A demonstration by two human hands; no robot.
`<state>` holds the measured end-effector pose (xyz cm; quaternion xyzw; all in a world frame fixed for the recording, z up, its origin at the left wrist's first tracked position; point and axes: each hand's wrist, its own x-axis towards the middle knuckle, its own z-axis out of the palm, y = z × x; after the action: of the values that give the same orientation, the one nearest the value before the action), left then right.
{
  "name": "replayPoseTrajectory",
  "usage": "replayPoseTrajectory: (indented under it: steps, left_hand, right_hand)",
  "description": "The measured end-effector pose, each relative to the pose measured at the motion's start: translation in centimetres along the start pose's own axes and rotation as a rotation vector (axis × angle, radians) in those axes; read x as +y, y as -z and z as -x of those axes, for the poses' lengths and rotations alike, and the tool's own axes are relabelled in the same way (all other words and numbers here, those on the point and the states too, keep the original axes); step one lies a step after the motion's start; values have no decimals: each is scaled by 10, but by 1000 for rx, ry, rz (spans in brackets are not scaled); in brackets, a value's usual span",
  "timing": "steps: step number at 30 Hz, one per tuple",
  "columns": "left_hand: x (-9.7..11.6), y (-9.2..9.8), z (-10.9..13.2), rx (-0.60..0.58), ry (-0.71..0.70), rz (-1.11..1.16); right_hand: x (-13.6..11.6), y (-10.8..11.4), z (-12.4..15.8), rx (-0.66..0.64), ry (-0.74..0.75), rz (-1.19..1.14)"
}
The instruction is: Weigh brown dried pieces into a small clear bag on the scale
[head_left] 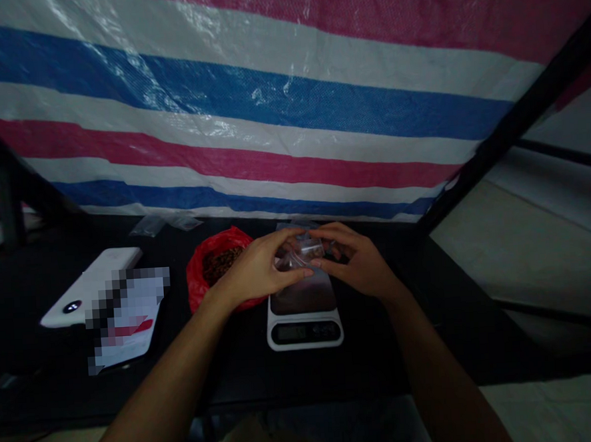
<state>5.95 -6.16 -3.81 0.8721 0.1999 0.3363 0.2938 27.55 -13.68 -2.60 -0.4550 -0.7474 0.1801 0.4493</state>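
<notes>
A small clear plastic bag (308,249) is held between my two hands above the metal plate of a white digital kitchen scale (305,342). My left hand (258,266) curves round the bag's left side, thumb and fingers closed on it. From the right, my right hand (355,257) grips the bag's other side, with its thumb and fingertips at the edge. What lies inside the bag is hard to make out. Left of the scale, partly behind my left wrist, sits an open red plastic bag (197,253) of small brown pieces (220,262).
A white power bank (91,280) and a partly pixelated phone (142,330) lie on the black table (374,363) at left. Clear plastic bags (150,224) rest near the back edge. A striped plastic sheet (268,102) hangs behind, between dark frame bars (500,122).
</notes>
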Motion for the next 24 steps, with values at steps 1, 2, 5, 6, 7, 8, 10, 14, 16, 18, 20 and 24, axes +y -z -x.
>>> replayPoseTrajectory:
  steps: [1, 2, 5, 6, 7, 8, 10, 14, 16, 18, 20, 24]
  left_hand:
    - [0, 0, 0, 4, -7, 3]
    - [0, 0, 0, 8, -13, 0]
    - [-1, -1, 0, 8, -6, -28]
    - [-1, -2, 0, 5, -3, -36]
    - [-1, -2, 0, 3, -1, -40]
    - [-1, -3, 0, 1, -4, -40]
    - [0, -3, 1, -2, -15, -31]
    - [1, -2, 0, 3, -19, -25]
    - [0, -2, 0, 34, -10, -28]
    - [-2, -2, -1, 96, 6, -39]
    - [-5, -2, -2, 172, 41, -44]
    - [-11, -2, -3, 307, 109, -57]
  right_hand:
    - [-1, 0, 0, -7, 5, 4]
    - [-2, 0, 1, -16, 12, 11]
    - [-6, -1, 2, -36, 48, 41]
    - [-7, -1, 3, -37, 63, 49]
    - [-9, -1, 3, -36, 76, 57]
    - [-10, -1, 3, -31, 85, 64]
    - [-11, -1, 3, -26, 90, 78]
    - [-8, 2, 3, 36, 55, 45]
    - [-3, 4, 4, 109, 4, -38]
    - [4, 6, 5, 145, -61, -125]
    - [9, 6, 6, 103, -113, -165]
    - [16, -6, 9, -135, -129, 32]
